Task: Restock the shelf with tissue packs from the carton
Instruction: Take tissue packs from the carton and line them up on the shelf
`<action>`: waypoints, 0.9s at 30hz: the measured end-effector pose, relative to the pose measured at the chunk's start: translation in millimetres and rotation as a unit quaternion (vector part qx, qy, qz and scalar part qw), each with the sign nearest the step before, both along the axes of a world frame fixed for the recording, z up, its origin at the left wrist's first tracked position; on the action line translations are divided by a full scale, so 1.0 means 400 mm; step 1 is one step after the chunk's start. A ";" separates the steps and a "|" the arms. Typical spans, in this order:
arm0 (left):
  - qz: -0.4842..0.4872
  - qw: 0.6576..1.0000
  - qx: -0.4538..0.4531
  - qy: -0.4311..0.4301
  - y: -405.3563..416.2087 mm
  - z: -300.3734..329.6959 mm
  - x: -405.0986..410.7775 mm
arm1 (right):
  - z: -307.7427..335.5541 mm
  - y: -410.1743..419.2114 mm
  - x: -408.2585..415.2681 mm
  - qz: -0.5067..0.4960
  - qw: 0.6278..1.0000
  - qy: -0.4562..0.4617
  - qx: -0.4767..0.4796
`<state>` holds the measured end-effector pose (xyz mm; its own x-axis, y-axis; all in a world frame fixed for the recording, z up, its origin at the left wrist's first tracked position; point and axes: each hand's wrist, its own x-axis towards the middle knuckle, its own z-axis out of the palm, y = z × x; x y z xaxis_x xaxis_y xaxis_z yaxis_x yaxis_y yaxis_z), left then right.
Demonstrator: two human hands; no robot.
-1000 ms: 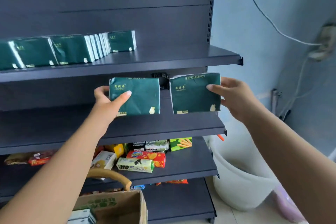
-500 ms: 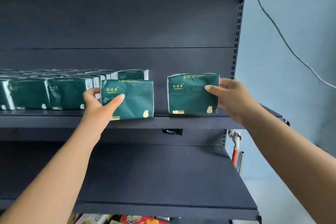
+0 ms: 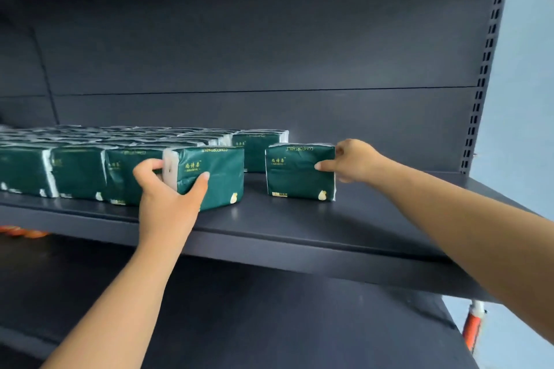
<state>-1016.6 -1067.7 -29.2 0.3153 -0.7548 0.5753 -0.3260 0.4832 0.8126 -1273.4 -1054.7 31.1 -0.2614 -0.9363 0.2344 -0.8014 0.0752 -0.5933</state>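
Tissue packs in dark green wrap are standing on the upper shelf (image 3: 299,228) of a dark grey rack, and two of them are being held by a person's hands. Nearest, the left hand (image 3: 168,189) is curling round the left pack (image 3: 215,177), thumb lying across its green front and fingers wrapping its white end; this pack is sitting on the shelf board, tilted a little, just beside the end of the stocked row (image 3: 75,171). To the right, apart from it, the right pack (image 3: 299,172) is standing upright on the board with the right hand (image 3: 353,160) pinching its right edge, thumb on the front face and fingers behind. Farther back, more rows of the same packs are filling the left part of the shelf, and one single pack (image 3: 254,153) is standing behind the gap between the two held ones. Beyond them the rack's back panel (image 3: 269,48) is rising, with a slotted upright (image 3: 479,84) at its right edge.
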 end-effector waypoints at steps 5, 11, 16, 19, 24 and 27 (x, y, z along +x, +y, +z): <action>0.055 0.998 -0.016 0.006 -0.010 -0.013 -0.001 | 0.024 -0.143 0.044 0.008 0.999 0.049 -0.001; 0.104 0.993 -0.022 -0.047 -0.019 -0.025 -0.014 | 0.004 -0.275 0.081 0.026 0.998 0.052 -0.006; 0.128 0.990 -0.021 -0.064 -0.023 -0.030 -0.018 | 0.000 -0.332 0.115 0.038 0.997 0.059 -0.007; 0.136 0.988 -0.019 -0.069 -0.023 -0.031 -0.021 | 0.000 -0.337 0.124 0.034 0.997 0.068 -0.006; 0.141 0.988 -0.018 -0.058 -0.026 -0.034 -0.022 | 0.004 -0.343 0.123 0.041 0.997 0.069 -0.004; 0.146 0.987 -0.024 -0.056 -0.027 -0.037 -0.022 | 0.009 -0.330 0.117 0.068 0.996 0.050 0.029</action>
<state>-1025.5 -1078.7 -43.9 0.4478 -0.6129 0.6511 -0.5433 0.3918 0.7425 -1226.5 -1186.7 34.9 -0.1089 -0.9742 0.1976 -0.8610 -0.0070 -0.5085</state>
